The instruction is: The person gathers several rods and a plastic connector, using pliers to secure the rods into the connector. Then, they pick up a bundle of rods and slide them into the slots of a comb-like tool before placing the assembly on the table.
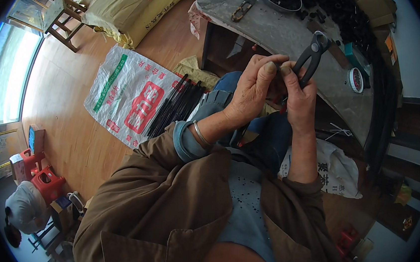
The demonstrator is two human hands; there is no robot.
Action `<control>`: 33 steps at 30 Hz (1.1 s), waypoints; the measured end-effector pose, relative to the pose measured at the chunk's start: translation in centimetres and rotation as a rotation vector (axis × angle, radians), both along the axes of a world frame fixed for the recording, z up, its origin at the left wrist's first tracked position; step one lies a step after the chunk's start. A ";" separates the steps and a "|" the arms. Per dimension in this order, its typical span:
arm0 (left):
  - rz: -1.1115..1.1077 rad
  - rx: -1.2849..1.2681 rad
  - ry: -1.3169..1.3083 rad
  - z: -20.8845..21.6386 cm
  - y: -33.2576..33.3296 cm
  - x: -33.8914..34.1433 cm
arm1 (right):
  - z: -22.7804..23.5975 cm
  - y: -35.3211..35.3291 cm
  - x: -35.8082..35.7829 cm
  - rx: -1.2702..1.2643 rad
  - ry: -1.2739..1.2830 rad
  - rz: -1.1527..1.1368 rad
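Observation:
In front of me, at the near edge of the table, my hands are raised close together with the thumb tips almost side by side. My right hand (300,96) is closed around dark-handled pincers (315,49), whose rounded metal head points up and away. Beside it, my left hand (254,87) has its fingers curled and the thumb pressed down; whatever it pinches is hidden. Below the left wrist the end of a dark rod-like piece (238,134) shows, and I cannot tell whether it is held. Long black rods (174,105) lie in a bundle on the floor to the left.
On the grey table (288,35) are a bowl (280,7) of small black parts, a black heap (337,15), another pair of pliers (243,8) and a round dial (356,80). A white printed sack (128,91) lies under the rods. Full sacks (126,6) and red stools (48,182) stand left.

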State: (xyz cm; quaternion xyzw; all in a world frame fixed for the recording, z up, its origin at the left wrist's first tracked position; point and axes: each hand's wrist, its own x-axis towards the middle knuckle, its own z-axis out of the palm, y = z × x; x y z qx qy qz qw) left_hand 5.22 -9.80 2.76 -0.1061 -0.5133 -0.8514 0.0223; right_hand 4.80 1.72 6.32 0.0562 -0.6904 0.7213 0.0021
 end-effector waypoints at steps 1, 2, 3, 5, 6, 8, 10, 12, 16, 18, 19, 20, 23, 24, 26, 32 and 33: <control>0.001 0.000 -0.001 -0.2 0.0 0.0 | -0.2 -0.1 0.1 0.000 -0.001 0.001; 0.006 -0.015 0.010 -0.5 0.0 0.0 | -0.5 -0.1 0.2 0.153 0.106 -0.050; 0.011 -0.029 0.021 -0.7 0.1 -0.1 | -0.6 -0.2 0.3 0.306 0.214 -0.102; -0.021 0.021 -0.030 -0.6 0.1 -0.1 | -0.8 -0.5 0.3 0.357 0.246 -0.117; -0.051 0.069 -0.081 -0.4 0.0 -0.1 | -0.8 -0.5 0.3 0.405 0.279 -0.131; -0.065 0.076 -0.117 0.0 0.0 -0.3 | -0.2 0.0 0.4 0.347 0.138 -0.093; -0.078 0.085 -0.153 0.8 -0.4 -0.8 | 1.9 0.5 0.7 0.348 -0.017 -0.064; -0.146 -0.051 -0.268 1.3 -1.3 -1.1 | 4.0 2.0 1.5 0.270 -0.125 0.013; -0.129 -0.074 -0.328 1.2 -1.4 -1.7 | 7.7 4.7 3.8 0.323 -0.514 0.323; -0.121 -0.047 -0.326 1.4 -1.0 -1.9 | 7.6 5.5 5.2 0.305 -0.609 0.361; -0.129 -0.047 -0.327 1.6 -0.5 -1.7 | 7.6 5.8 5.6 0.285 -0.701 0.407; -0.147 -0.026 -0.326 2.0 0.3 -1.1 | 7.4 5.2 5.5 0.287 -0.778 0.394; -0.189 -0.036 -0.325 2.3 0.7 -0.2 | 6.6 5.9 6.3 0.223 -0.820 0.422; -0.217 -0.049 -0.333 1.9 0.8 -0.2 | 6.3 6.1 6.4 0.235 -0.817 0.421; -0.247 -0.063 -0.345 1.7 1.1 -0.2 | 6.5 6.4 6.5 0.232 -0.828 0.420; -0.235 -0.105 -0.326 1.2 1.5 -0.8 | 5.2 6.6 6.4 0.219 -0.742 0.444; -0.232 -0.098 -0.337 1.2 1.5 -0.7 | 5.1 6.6 6.4 0.194 -0.749 0.437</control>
